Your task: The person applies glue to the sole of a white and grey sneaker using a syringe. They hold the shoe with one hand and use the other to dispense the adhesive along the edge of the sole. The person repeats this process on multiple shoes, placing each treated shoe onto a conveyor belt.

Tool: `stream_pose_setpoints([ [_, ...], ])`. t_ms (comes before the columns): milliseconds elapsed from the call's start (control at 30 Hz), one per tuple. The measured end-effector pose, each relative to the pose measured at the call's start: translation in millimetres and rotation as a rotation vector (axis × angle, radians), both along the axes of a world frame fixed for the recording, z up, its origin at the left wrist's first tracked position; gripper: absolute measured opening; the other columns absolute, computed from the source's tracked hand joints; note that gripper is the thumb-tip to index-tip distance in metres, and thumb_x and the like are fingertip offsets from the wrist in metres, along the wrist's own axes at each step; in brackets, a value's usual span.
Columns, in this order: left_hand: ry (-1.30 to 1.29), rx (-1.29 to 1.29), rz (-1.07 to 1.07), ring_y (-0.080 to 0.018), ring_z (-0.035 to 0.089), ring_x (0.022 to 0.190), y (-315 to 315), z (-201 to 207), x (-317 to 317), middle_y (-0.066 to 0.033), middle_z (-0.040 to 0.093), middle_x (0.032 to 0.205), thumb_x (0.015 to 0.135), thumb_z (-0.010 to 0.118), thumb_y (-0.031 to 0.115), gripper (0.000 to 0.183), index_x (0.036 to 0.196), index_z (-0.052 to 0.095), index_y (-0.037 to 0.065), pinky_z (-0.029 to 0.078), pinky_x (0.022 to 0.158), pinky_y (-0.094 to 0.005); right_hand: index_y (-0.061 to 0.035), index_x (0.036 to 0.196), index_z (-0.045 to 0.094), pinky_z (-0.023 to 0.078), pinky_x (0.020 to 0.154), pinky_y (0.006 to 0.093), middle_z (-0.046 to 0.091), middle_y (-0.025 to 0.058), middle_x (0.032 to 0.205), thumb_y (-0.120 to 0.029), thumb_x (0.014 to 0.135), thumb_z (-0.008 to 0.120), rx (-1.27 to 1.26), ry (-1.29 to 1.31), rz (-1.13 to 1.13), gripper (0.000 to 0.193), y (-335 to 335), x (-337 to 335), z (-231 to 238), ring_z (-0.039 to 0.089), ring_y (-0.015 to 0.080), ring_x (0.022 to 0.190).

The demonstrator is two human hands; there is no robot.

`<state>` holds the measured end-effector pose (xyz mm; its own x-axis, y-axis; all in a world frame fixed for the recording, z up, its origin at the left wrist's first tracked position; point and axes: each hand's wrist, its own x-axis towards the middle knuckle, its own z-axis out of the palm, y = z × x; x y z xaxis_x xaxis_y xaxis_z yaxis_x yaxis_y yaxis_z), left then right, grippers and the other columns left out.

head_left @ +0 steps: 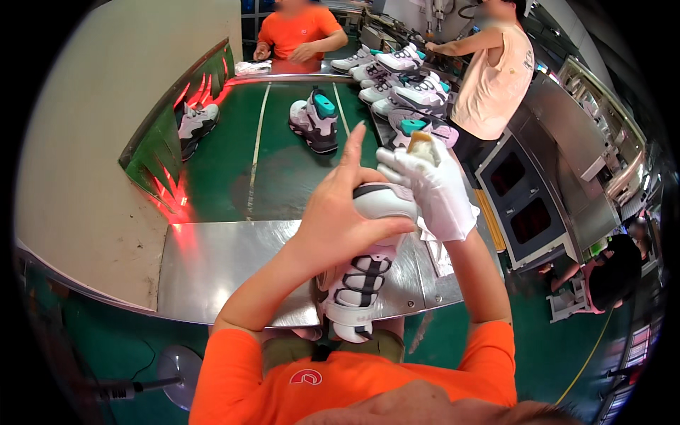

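A white sneaker (358,283) with black lacing straps hangs over the steel edge in front of me, its toe pointing away. My bare left hand (336,209) grips the toe end, thumb across the top and index finger stretched up and away. Close beside the toe is my right hand (443,188), in a white glove. A small tan block (420,144) sits between its thumb and fingers; its kind is hard to make out. The sneaker's far side is hidden by my hands.
On the green belt (227,163) stand a sneaker with a teal insert (315,122) and another sneaker (197,129) by the red-lit curtain (173,117). Several sneakers crowd a rack (407,85) at the right. Two people work at the back; a white cloth (438,251) lies near my right arm.
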<state>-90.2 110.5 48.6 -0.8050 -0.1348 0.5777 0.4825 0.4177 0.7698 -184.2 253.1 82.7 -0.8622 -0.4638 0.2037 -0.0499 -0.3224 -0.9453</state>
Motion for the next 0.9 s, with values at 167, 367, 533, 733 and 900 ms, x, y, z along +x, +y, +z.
stream_pose_setpoints([
  [167, -0.116, 0.054, -0.029, -0.0286, 0.067, 0.102, -30.1, 8.2, 4.4, -0.0168, 0.068, 0.108, 0.065, 0.089, 0.025, 0.124, 0.154, 0.007, -0.001, 0.050, 0.091, -0.0341, -0.0010, 0.130, 0.044, 0.049, 0.092, 0.0285, 0.059, 0.0090, 0.110, -0.015, 0.084, 0.074, 0.131, 0.371, 0.059, 0.056, -63.2, 31.0, 41.0, 0.061, 0.0185, 0.108],
  [367, -0.181, 0.107, -0.079, -0.0235, 0.065, 0.101, -55.8, 19.1, 12.0, -0.0138, 0.068, 0.108, 0.068, 0.087, 0.018, 0.131, 0.154, -0.010, 0.004, 0.048, 0.095, -0.0333, 0.0011, 0.128, 0.047, 0.052, 0.088, 0.0293, 0.058, 0.0092, 0.112, -0.011, 0.085, 0.070, -0.008, 0.427, 0.258, 0.050, -88.9, 4.9, 64.2, 0.061, 0.0166, 0.099],
  [533, -0.438, 0.039, -0.219, -0.0129, 0.059, 0.101, -126.2, 25.9, 17.2, -0.0071, 0.065, 0.109, 0.067, 0.086, 0.013, 0.101, 0.152, 0.032, 0.006, 0.045, 0.094, -0.0298, -0.0060, 0.134, 0.039, 0.054, 0.090, 0.0353, 0.051, 0.0111, 0.121, 0.010, 0.077, 0.068, -0.029, 0.371, -0.095, 0.066, -12.0, 6.4, -5.5, 0.062, 0.0264, 0.112],
  [733, -0.476, -0.121, -0.214, -0.0137, 0.065, 0.091, -165.4, 22.8, 29.7, -0.0083, 0.071, 0.100, 0.071, 0.085, 0.025, 0.050, 0.111, 0.069, 0.000, 0.052, 0.084, -0.0297, -0.0062, 0.135, 0.038, 0.054, 0.080, 0.0270, 0.048, 0.0072, 0.119, 0.008, 0.070, 0.072, 0.331, 0.007, -0.335, 0.075, 88.2, 32.2, -157.8, 0.061, 0.0149, 0.099],
  [900, -0.390, 0.048, 0.128, -0.0132, 0.066, 0.082, -199.5, 19.7, -0.9, -0.0072, 0.072, 0.092, 0.077, 0.080, 0.026, 0.039, 0.105, 0.072, 0.000, 0.053, 0.076, -0.0294, -0.0032, 0.133, 0.043, 0.050, 0.082, 0.0266, 0.052, 0.0082, 0.116, 0.001, 0.069, 0.075, 0.585, 0.129, -0.669, 0.072, 123.3, 26.4, -238.1, 0.056, 0.0133, 0.096],
])
